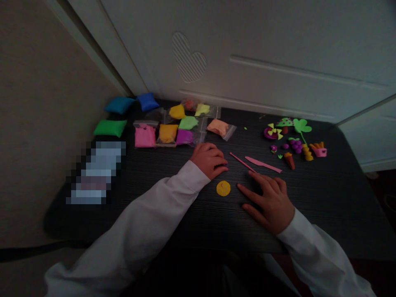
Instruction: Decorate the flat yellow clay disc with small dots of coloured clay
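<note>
A flat yellow clay disc (223,188) with a small pinkish curved mark lies on the dark table between my hands. Just above and left of it, my left hand (208,160) rests with bent fingers and the thumb apart, holding nothing that shows. My right hand (269,200) is spread to the right of the disc, palm down. One of its fingertips meets the lower end of a thin pink modelling stick (241,161); whether it presses on it I cannot tell. Beside that stick lies a pink plastic clay knife (262,164).
Clay packets in several colours, such as a pink bag (145,135) and a green pack (110,128), line the back left. Small clay figures, including a purple grape bunch (296,145) and a pink cup (320,152), stand at right. A blurred-out rectangle (102,169) lies left. A white door (262,78) borders the table.
</note>
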Demonstrator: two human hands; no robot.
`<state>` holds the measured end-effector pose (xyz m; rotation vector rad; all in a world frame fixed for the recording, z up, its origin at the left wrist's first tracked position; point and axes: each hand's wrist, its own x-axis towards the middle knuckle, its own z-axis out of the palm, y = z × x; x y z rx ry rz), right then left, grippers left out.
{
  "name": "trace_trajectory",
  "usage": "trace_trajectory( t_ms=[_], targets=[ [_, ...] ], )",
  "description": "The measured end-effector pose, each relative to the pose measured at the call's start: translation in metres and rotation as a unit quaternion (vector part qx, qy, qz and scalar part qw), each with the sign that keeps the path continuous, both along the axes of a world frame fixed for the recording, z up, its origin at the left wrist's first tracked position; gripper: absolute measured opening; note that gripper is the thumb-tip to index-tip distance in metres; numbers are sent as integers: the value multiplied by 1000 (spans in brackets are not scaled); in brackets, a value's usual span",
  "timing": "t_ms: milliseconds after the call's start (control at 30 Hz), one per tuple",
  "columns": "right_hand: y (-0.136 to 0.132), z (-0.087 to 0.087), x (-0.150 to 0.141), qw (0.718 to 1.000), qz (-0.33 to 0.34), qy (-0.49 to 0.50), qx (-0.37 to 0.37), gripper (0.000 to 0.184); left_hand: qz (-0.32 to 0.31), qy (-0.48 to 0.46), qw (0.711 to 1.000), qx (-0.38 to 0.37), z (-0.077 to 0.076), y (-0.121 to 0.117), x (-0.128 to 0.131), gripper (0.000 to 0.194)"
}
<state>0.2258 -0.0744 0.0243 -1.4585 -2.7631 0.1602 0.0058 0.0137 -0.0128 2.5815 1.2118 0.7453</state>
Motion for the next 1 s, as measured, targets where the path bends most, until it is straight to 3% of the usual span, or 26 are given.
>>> trace_trajectory(
  t_ms=[500, 667, 800, 1000],
  targets=[
    [2, 4, 5, 998, -20, 52, -12, 45, 11, -24, 1000, -6, 9, -7, 2, 22],
    [1, 5, 8, 990, -20, 137, -35, 43, 14, -33, 999, -5, 10, -7, 1, 21],
    [0, 7, 14, 948, -55, 292, -115, 40, 14, -43, 999, 6, 8, -5, 1, 20],
    [7, 2, 20, 819, -105, 524, -208, 33, 0, -107, 993, 55, 11, -6, 4, 17]
  ],
)
